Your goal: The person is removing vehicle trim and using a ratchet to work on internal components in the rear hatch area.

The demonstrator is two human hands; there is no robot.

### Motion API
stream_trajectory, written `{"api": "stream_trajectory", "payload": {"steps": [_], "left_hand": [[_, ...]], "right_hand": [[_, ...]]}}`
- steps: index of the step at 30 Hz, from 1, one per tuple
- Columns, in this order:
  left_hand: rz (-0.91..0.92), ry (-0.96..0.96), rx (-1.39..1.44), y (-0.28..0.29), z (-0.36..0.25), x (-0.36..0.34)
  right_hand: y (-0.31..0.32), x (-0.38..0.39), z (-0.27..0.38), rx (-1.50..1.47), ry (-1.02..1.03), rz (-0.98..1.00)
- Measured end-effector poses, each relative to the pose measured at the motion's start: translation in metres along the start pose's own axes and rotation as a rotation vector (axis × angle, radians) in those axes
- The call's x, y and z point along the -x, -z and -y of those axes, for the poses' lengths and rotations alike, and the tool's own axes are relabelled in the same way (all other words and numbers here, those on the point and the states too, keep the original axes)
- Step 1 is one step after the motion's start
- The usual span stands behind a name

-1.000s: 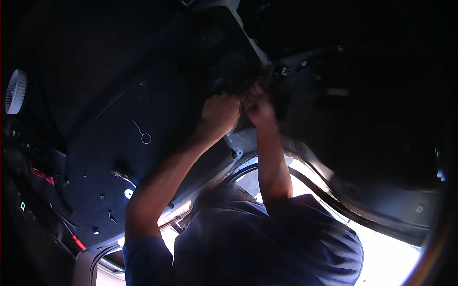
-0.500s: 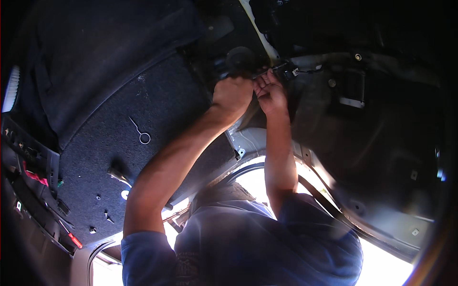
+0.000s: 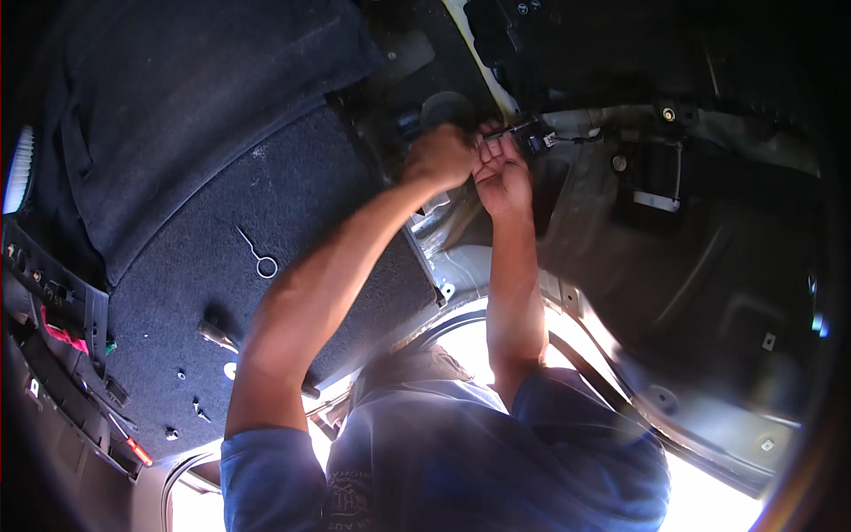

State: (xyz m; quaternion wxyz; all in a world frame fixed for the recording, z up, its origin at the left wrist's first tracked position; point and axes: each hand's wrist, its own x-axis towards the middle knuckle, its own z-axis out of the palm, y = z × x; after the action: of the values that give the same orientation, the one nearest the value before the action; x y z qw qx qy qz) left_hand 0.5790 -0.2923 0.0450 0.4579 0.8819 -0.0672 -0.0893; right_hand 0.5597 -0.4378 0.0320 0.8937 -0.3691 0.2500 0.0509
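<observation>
Both my arms reach up into a dark car body cavity. My left hand (image 3: 441, 156) is closed around a dark part just below a round black piece (image 3: 446, 108); what it grips is hidden by the fingers. My right hand (image 3: 501, 173) is beside it and touching it, fingers pinched on a small black connector (image 3: 534, 138). A thin wire (image 3: 581, 138) leads right from the connector. Bare metal body panel (image 3: 576, 204) lies behind the hands.
A dark carpet panel (image 3: 266, 204) fills the left, with a metal pin with a ring (image 3: 259, 255) and several small screws (image 3: 182, 376) on it. A black trim strip with clips (image 3: 62, 310) runs along the left edge. A black bracket (image 3: 654, 177) sits right of the hands.
Both hands have shifted up and slightly right in the picture, staying together on the connector. The view is brighter, and more of the metal panel shows.
</observation>
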Motion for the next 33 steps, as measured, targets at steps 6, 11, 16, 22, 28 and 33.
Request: {"api": "stream_trajectory", "payload": {"steps": [6, 11, 16, 22, 28, 33], "left_hand": [[0.238, 0.123, 0.192, -0.002, 0.016, -0.019], [-0.001, -0.23, -0.256, 0.004, -0.01, 0.024], [0.124, 0.0, -0.032, 0.024, -0.016, 0.013], [0.131, 0.011, 0.009, 0.034, 0.001, 0.026], [-0.078, -0.005, 0.269, 0.105, -0.002, 0.083], [-0.492, 0.035, 0.51, 0.153, 0.028, 0.167]], "right_hand": [[-0.006, -0.016, -0.008, 0.112, 0.047, -0.127], [-0.02, -0.011, -0.007, 0.15, -0.005, -0.288], [-0.016, 0.003, -0.003, 0.04, 0.001, -0.177], [-0.015, 0.014, -0.011, 0.134, -0.064, -0.203], [-0.054, 0.043, -0.031, 0.324, -0.059, -0.04], [-0.114, 0.084, -0.041, 0.585, -0.033, -0.008]]}}
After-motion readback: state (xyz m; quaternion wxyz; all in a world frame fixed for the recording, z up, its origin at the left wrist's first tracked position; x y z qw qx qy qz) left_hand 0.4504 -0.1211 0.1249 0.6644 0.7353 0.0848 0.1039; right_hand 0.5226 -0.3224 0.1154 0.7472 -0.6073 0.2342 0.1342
